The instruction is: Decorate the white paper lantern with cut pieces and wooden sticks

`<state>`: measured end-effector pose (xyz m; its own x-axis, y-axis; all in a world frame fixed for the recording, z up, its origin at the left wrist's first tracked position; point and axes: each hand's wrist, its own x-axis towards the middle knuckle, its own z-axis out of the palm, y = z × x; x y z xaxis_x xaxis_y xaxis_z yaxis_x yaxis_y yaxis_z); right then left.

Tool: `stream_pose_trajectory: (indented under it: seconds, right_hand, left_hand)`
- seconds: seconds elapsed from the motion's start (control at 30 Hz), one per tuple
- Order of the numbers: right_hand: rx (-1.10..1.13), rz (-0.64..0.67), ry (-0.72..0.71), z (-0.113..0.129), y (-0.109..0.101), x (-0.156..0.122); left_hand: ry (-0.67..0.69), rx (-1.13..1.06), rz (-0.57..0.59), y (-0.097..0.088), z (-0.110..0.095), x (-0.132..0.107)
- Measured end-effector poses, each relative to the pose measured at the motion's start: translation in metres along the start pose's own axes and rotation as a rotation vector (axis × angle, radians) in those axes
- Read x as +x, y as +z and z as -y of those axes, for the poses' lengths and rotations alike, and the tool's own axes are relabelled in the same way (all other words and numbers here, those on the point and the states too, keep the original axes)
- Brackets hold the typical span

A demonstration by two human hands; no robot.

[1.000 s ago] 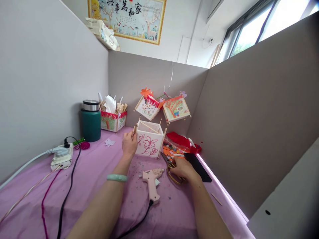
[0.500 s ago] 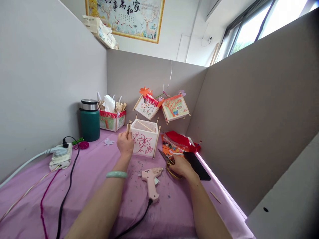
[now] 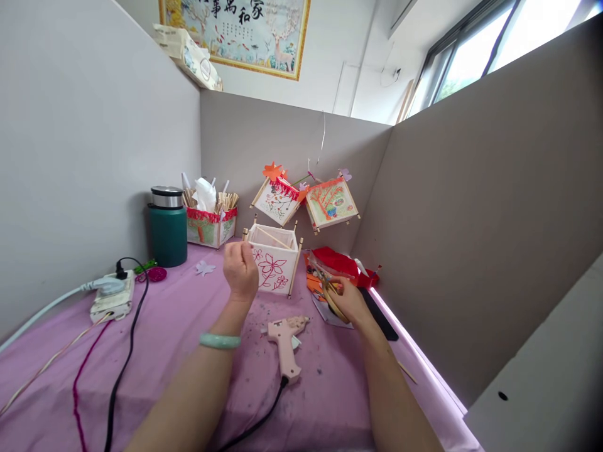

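My left hand is closed in front of the left edge of a white lantern box with pink flowers and wooden corner posts. What the fist holds, if anything, is hidden. My right hand grips gold-handled scissors, their blades pointing away over the craft supplies. Below them lies a white sheet, partly covered. A pink glue gun rests on the cloth between my forearms.
Two decorated lanterns hang behind the box. A green bottle, a stick-filled box and a power strip stand left. Red cloth and a black flat object lie right. Grey partitions enclose the table.
My right hand has lifted the scissors and swung the blades up and away, uncovering a white sheet. My left hand has shifted slightly right; the stick seen in it before is no longer visible.
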<state>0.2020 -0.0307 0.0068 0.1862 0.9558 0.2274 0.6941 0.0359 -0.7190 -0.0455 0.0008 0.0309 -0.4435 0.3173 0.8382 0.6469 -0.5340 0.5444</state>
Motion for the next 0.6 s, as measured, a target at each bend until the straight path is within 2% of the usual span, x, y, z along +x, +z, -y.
stream_pose_trajectory:
  seconds: [0.1, 0.2, 0.3, 0.37, 0.4, 0.47, 0.53, 0.6]
  right_hand:
    - [0.489, -0.019, -0.01, 0.006, -0.001, -0.003]
    - [0.91, 0.194, 0.083, 0.01, 0.0, -0.006]
    - [1.024, 0.478, 0.347, 0.011, 0.005, -0.006]
    - [1.058, 0.583, 0.501, 0.011, 0.009, -0.005]
    - [1.084, 0.603, 0.533, 0.012, 0.012, -0.005]
    - [1.149, 0.565, 0.467, 0.013, 0.014, -0.004]
    - [1.165, 0.485, 0.306, 0.013, 0.013, -0.004]
    - [1.02, 0.419, 0.204, 0.01, 0.012, -0.004]
  left_hand:
    - [0.165, -0.069, 0.246, 0.002, -0.009, -0.011]
    - [0.268, -0.12, 0.42, 0.008, -0.012, -0.022]
    - [0.302, -0.147, 0.499, 0.011, -0.012, -0.028]
    - [0.306, -0.134, 0.516, 0.011, -0.012, -0.03]
    - [0.3, -0.128, 0.518, 0.011, -0.013, -0.03]
    - [0.278, -0.13, 0.511, 0.011, -0.013, -0.03]
    - [0.262, -0.142, 0.51, 0.011, -0.014, -0.03]
    - [0.261, -0.148, 0.528, 0.011, -0.015, -0.031]
